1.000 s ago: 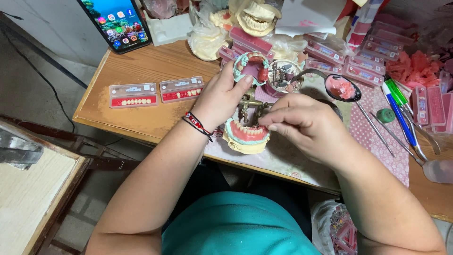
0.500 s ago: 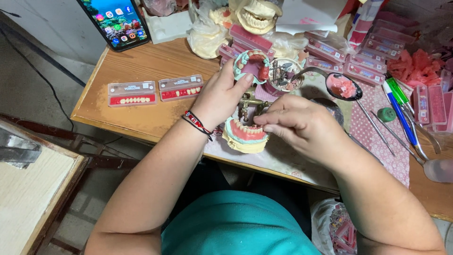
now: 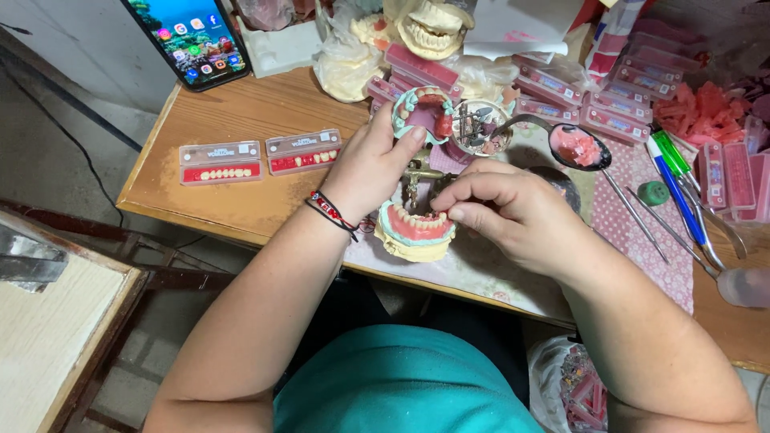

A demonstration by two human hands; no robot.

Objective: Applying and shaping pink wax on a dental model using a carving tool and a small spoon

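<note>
A hinged metal jaw frame with two dental casts stands at the desk's front edge. Its lower cast (image 3: 413,234) carries pink wax and a row of white teeth. My left hand (image 3: 370,168) grips the tilted-back upper cast (image 3: 423,116), thumb on its teal rim. My right hand (image 3: 513,212) hovers over the lower cast, thumb and forefinger pinched together right above the tooth row; whether something small sits between them I cannot tell. A red and black bracelet (image 3: 333,213) circles my left wrist.
Two clear strips of artificial teeth (image 3: 261,159) lie on the wooden desk (image 3: 241,112) at left. A phone (image 3: 190,36) leans at the back. A spoon of pink wax (image 3: 571,144), metal tools (image 3: 634,212), pens (image 3: 678,188), pink boxes (image 3: 561,88) and plaster casts (image 3: 429,24) crowd the right and back.
My right hand's fingers have shifted slightly left over the lower cast's teeth. My left hand keeps its hold on the upper cast.
</note>
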